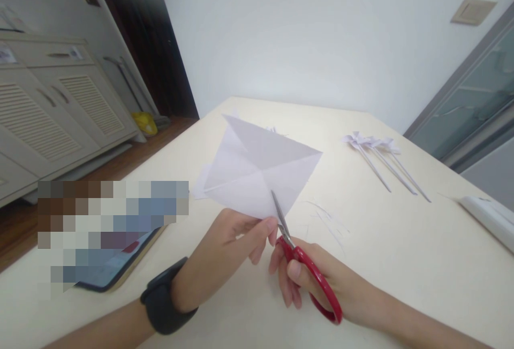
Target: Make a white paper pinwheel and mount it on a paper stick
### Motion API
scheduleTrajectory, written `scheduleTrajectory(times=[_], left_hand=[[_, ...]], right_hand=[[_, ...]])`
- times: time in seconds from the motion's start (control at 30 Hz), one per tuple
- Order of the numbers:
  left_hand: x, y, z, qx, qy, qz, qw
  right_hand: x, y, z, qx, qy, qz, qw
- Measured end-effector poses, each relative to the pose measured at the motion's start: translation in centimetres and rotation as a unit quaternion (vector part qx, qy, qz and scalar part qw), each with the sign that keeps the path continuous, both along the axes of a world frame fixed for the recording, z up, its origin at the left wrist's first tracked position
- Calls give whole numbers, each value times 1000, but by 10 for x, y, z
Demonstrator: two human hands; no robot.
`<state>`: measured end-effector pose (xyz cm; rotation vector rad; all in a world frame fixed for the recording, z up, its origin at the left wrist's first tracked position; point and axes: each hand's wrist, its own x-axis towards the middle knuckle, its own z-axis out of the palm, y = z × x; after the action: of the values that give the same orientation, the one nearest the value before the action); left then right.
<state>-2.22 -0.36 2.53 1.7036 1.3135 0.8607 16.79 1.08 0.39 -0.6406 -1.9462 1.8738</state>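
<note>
Carefully pinch creased paper square (257, 169) with left hand (231, 252); with right hand (317, 279) gripping red scissors (309, 268), cut along the crease.

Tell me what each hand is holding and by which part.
The left hand pinches the creased white paper at its near corner. The right hand holds the red scissors by the handle loops, blades cutting into that corner.
</note>
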Motion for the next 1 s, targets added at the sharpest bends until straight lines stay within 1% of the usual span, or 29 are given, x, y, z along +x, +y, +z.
scheduleTrajectory(times=[0.17, 0.3, 0.43, 0.53, 0.63, 0.73, 0.83, 0.9, 1.0], left_hand=[[1, 0, 0, -3, -7, 2, 1000], [1, 1, -1, -3, -6, 7, 1000], [3, 1, 7, -10, -9, 4, 1000], [5, 0, 14, -23, 2, 3, 1000], [4, -1, 13, -19, -1, 13, 1000], [1, -1, 5, 6, -49, 28, 998], [0, 1, -1, 20, -141, 50, 989], [0, 3, -3, 14, -188, 63, 980], [0, 5, -2, 2, -220, 71, 973]], right_hand=[[-1, 0, -3, -1, 7, -6, 1000], [-2, -2, -1, -7, -3, -19, 1000], [-4, -4, 2, -14, -8, -32, 999], [-5, -4, 1, -24, -13, -43, 999], [-5, -5, -2, -19, -17, -50, 998], [-5, -6, -5, -19, -26, -60, 998], [-5, -6, -4, -32, -27, -64, 997], [-5, -6, -3, -38, -27, -66, 997], [-6, -7, -2, -45, -24, -69, 996]])
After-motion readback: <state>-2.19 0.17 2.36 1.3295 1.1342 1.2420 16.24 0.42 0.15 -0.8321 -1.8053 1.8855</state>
